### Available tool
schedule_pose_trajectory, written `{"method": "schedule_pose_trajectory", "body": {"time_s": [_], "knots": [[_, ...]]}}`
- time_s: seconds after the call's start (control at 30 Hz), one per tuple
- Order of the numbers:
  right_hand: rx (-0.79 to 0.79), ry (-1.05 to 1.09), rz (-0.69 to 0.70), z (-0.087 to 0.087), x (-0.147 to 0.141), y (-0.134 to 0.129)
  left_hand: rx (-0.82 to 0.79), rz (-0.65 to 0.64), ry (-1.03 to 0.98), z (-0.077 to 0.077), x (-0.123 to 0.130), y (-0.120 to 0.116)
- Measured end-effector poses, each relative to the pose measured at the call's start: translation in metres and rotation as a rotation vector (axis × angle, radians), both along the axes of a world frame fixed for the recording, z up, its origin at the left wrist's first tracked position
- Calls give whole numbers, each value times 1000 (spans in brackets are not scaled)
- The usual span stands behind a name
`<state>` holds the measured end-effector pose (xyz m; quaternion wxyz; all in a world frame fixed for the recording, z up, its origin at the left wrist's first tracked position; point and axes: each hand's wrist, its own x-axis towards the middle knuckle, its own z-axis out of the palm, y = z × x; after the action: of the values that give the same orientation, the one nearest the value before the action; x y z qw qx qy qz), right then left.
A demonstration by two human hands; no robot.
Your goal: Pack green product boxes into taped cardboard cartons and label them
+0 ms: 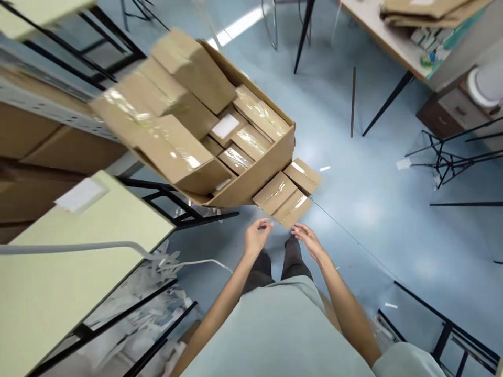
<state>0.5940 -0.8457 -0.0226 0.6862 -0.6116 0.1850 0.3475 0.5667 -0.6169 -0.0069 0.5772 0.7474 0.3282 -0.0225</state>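
Both of my hands reach forward at the near edge of a group of small taped cardboard boxes. My left hand (258, 235) is half curled, thumb and fingertips a little apart, with nothing visible in it. My right hand (307, 240) has loosely bent fingers spread beside the near corner of the closest small box (291, 208); whether they touch it I cannot tell. Against that box lies another small box (274, 192), and a third one (302, 176) sits behind. They are beside a large open carton (259, 167) packed with taped boxes (173, 141).
A pale yellow table (90, 272) with a grey cable (98, 247) stands at my left, white scraps (133, 309) beneath it. More cartons (39, 141) are stacked at far left. A desk (365, 21) and black metal frames (444, 157) stand at right on the blue floor (353, 209).
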Motion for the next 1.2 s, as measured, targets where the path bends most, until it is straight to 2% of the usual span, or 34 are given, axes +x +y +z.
{"method": "schedule_pose_trajectory", "body": {"time_s": [0.1,0.17,0.33,0.47,0.63,0.8,0.9,1.03,1.2], "knots": [[28,-83,120,44,-20,36,-35,55,-80,37,-40,11],[58,-151,196,72,-36,63,-26,100,-146,59,-70,29],[125,-323,344,126,-91,142,-24,266,-302,103,-164,103],[168,-428,447,155,-148,212,-39,441,-419,124,-251,166],[174,-497,583,176,-214,295,11,660,-529,138,-348,231],[144,-510,687,194,-261,360,-35,880,-605,135,-419,281],[148,-522,749,203,-276,393,-51,995,-617,129,-447,305],[174,-527,833,208,-283,440,-24,1097,-594,125,-471,335],[222,-517,897,204,-283,511,13,1135,-569,135,-489,373]]}}
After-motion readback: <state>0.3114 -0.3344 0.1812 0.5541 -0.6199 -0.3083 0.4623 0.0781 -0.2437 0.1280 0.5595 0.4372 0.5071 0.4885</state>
